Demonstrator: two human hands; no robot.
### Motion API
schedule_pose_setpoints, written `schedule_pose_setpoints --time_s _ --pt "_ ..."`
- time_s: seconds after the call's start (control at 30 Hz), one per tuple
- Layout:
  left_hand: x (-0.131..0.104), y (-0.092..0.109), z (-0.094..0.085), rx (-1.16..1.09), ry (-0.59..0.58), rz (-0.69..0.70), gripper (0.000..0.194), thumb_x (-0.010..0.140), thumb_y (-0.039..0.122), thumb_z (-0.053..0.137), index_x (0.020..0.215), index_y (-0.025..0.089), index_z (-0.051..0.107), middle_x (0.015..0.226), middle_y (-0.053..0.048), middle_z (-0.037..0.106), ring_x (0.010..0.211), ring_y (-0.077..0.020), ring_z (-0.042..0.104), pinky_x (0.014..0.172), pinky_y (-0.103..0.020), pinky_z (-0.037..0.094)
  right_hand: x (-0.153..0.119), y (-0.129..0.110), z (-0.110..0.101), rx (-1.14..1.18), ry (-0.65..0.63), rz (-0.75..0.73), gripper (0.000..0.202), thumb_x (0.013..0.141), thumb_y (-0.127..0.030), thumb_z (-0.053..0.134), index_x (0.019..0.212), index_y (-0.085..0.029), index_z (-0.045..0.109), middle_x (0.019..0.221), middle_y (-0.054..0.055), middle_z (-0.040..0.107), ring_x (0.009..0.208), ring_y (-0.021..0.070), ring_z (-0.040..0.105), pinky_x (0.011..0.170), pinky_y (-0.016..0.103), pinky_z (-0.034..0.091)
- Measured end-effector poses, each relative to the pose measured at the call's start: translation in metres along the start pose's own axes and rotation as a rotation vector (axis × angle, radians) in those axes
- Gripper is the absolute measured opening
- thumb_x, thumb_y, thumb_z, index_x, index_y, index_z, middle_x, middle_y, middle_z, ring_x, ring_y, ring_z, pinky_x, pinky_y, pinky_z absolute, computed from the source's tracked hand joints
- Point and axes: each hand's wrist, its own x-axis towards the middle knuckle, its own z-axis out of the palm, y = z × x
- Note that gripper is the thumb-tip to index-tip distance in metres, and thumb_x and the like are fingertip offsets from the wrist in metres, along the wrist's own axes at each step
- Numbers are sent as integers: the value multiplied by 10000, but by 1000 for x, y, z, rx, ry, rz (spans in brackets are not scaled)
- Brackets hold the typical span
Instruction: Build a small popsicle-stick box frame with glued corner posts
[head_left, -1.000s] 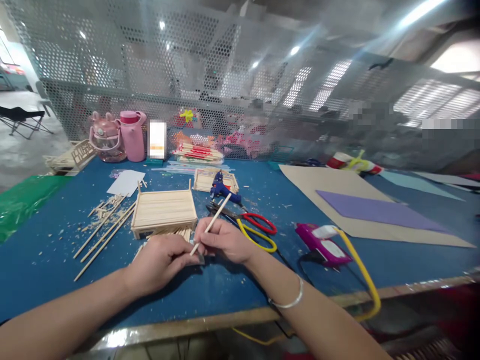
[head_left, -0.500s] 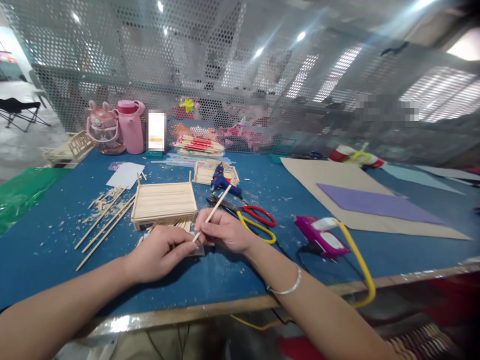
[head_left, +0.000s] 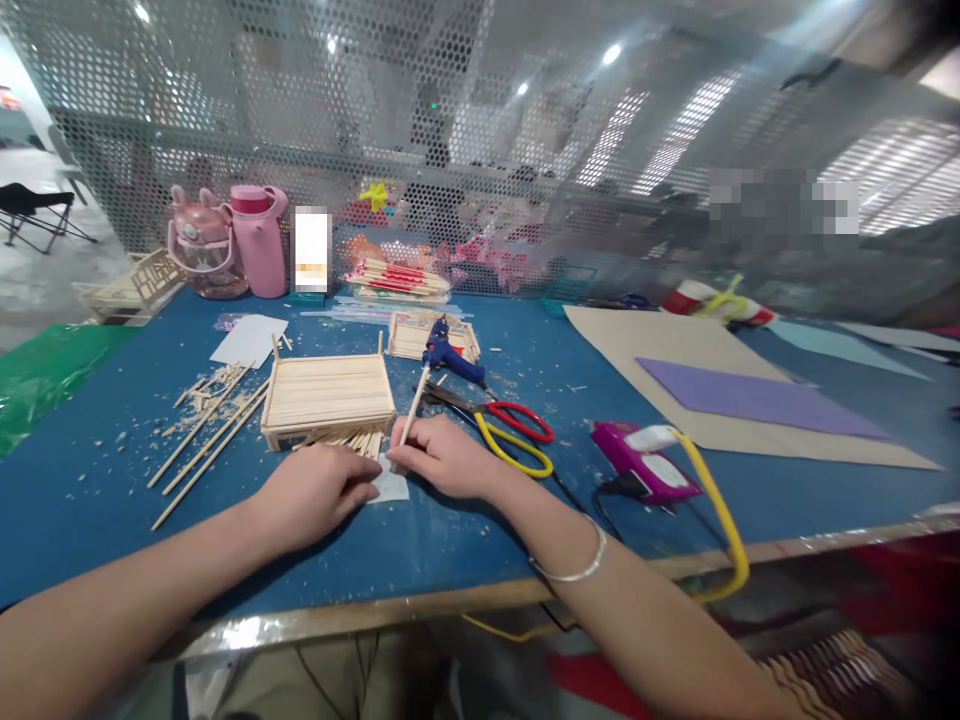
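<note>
My right hand [head_left: 442,457] pinches a pale wooden stick [head_left: 415,405], which points up and away from me. Beside it my left hand [head_left: 315,492] rests low over the table, fingers curled and thumb near the forefinger; their tips meet the edge of a small white paper piece [head_left: 391,486], and whether they grip anything is hidden. Just beyond the hands stands a box-like model made of wooden sticks [head_left: 330,395] with short corner posts. Short loose sticks [head_left: 364,441] lie at its near side, partly behind my left hand.
Red-and-yellow-handled scissors [head_left: 517,440] and a blue glue gun [head_left: 452,358] lie beyond my right hand. A purple device [head_left: 645,465] with a yellow cable sits to the right. Long sticks [head_left: 214,450] and scraps lie left; pink bottles [head_left: 259,240] stand behind.
My hands have moved apart. The left has let go of the stick's lower end, while the right keeps it, now held more upright. More of the white paper shows.
</note>
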Motion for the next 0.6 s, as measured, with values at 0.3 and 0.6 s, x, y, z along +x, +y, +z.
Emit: schedule_pose_setpoints --time_s 0.3,0.6 --pt "1 0 1 51 -19 -24 258 820 327 479 958 262 688 890 -49 715 794 -200 650 691 -270 457 -1 -7 -3 -269 -58 -61 195 858 -184 457 702 -135 564 668 11 563 616 100 480 620 218 346" --pt "-1 5 0 -112 80 39 245 831 319 487 865 219 708 821 -29 721 720 -161 647 651 -233 455 -5 -5 -20 -32 139 8 279 919 -329 309 746 -175 466 624 -12 529 573 99 475 566 215 352"
